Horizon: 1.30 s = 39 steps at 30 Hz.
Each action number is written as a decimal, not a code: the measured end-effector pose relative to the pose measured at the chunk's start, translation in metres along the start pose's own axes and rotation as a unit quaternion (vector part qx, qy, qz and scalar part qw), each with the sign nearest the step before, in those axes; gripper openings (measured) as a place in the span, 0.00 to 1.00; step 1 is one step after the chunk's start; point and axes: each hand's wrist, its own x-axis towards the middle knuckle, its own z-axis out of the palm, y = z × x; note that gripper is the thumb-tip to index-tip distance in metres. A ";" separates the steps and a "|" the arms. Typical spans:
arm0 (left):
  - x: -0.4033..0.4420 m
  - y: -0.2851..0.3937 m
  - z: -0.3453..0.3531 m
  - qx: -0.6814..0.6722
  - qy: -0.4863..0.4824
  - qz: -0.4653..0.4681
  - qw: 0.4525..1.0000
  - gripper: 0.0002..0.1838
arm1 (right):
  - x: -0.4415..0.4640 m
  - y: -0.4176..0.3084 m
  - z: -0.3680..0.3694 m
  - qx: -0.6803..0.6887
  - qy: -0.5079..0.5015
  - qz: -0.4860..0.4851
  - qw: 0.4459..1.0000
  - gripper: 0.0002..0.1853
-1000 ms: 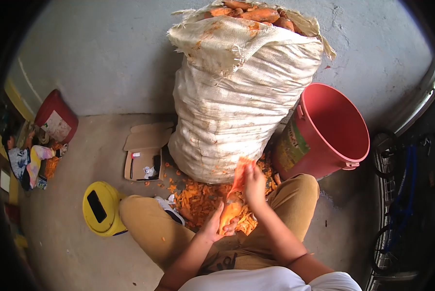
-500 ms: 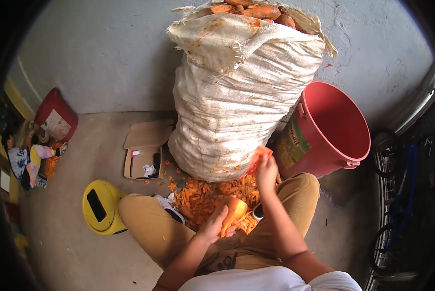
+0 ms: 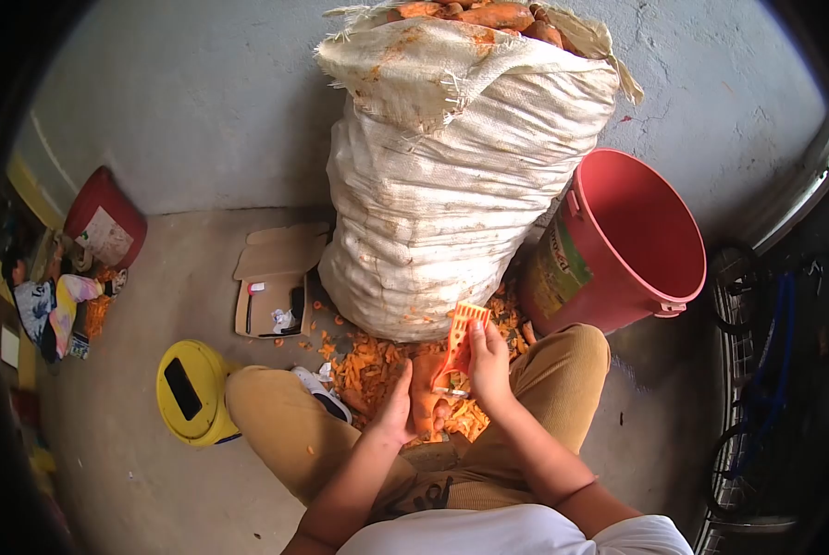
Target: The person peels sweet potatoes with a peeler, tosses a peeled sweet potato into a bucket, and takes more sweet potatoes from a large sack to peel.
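My left hand (image 3: 394,413) is wrapped round a thick carrot (image 3: 424,396), held upright between my knees. In my right hand (image 3: 490,366) is an orange peeler (image 3: 464,331) with a perforated handle, its lower end against the carrot's right side. Beneath both hands lies a heap of orange peelings (image 3: 364,363) on the floor. Just beyond stands a big white woven sack (image 3: 433,213), with carrots (image 3: 498,16) showing at its open top.
A red bin (image 3: 618,240) stands right of the sack. On the left are an open cardboard box (image 3: 272,305) and a yellow container (image 3: 192,393) with a dark phone-like slab on top. A bicycle (image 3: 757,388) is at the far right.
My right hand has brought the peeler down and left from beside the sack to the carrot. My left hand has turned the carrot and moved it slightly.
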 end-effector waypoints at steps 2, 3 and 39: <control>0.005 -0.002 -0.002 0.011 0.014 -0.004 1.000 0.29 | -0.005 0.002 0.002 -0.037 -0.007 -0.018 0.999 0.11; 0.007 -0.003 -0.002 0.017 0.021 -0.006 1.000 0.29 | -0.007 0.000 0.003 -0.067 -0.014 -0.021 0.997 0.11; 0.008 -0.009 -0.042 -0.027 -0.064 -0.042 0.997 0.18 | 0.013 -0.005 0.003 -0.164 0.065 -0.058 0.983 0.13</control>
